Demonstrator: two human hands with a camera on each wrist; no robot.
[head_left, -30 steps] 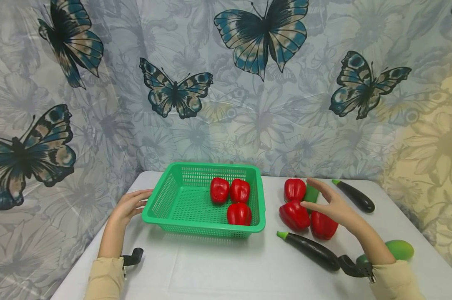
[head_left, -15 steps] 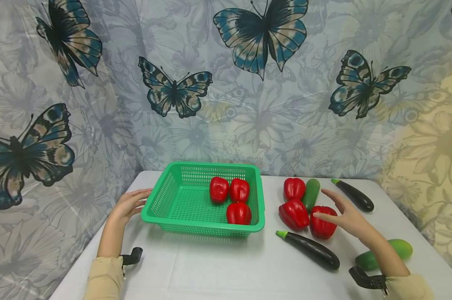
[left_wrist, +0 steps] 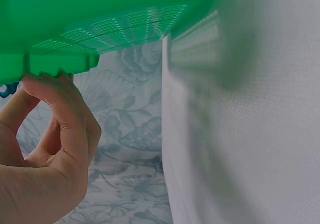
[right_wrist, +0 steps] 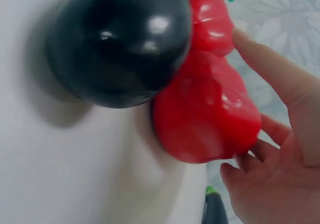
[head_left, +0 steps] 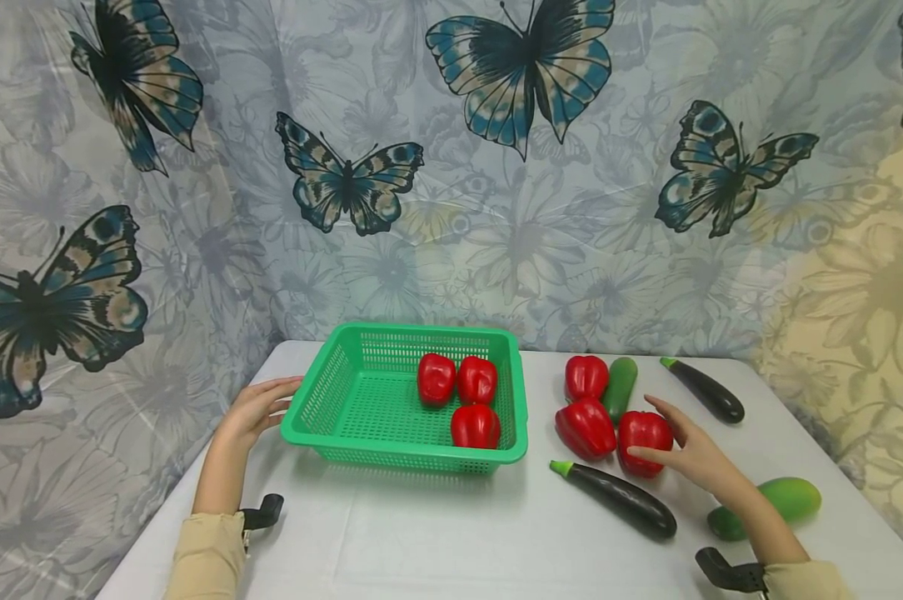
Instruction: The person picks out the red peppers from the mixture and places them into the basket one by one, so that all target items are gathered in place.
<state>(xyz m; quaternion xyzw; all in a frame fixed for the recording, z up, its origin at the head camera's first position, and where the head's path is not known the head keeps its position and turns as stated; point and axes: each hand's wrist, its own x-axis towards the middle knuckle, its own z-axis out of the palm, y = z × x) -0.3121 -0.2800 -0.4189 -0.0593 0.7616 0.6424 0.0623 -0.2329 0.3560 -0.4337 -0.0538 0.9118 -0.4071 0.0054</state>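
Note:
In the head view, my right hand (head_left: 695,454) spreads its thumb and fingers at the right side of a red bell pepper (head_left: 641,440). The right wrist view shows this bell pepper (right_wrist: 210,119) close up, with the thumb above it and fingertips right at its far side. My left hand (head_left: 255,412) touches the left rim of a green plastic basket (head_left: 406,454) with loosely bent fingers. In the left wrist view its fingertips meet the underside of the basket rim (left_wrist: 60,66). Three red bell peppers (head_left: 476,427) lie in the basket's right half.
Two more red bell peppers (head_left: 586,429) and a cucumber (head_left: 620,387) lie beside the right hand's pepper. One eggplant (head_left: 620,500) lies in front, another eggplant (head_left: 706,392) at the back right. A green oblong vegetable (head_left: 789,500) sits by the right forearm, on the white table (head_left: 421,533).
My right hand has moved right and toward me, from over the cucumber to the nearest right pepper, uncovering the cucumber. My left hand and the basket stay put.

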